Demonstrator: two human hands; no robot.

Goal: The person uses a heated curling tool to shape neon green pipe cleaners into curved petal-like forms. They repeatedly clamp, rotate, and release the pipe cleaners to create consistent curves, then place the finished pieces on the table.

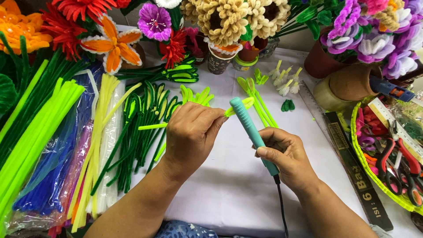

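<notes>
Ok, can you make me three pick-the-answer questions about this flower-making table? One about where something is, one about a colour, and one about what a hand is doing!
1. Where is the basket of scissors?
A. at the right edge of the table
B. at the left edge
C. under the left hand

2. What colour is the corded tool?
A. red
B. teal
C. black

3. What is the left hand doing?
A. lying flat and empty
B. holding scissors
C. pinching a lime-green fuzzy stem

Answers:
1. A: the basket sits far right, scissors inside.
2. B: the tool in the right hand is teal, with a black cord.
3. C: the left hand pinches the stem, whose tip meets the tool.
</notes>
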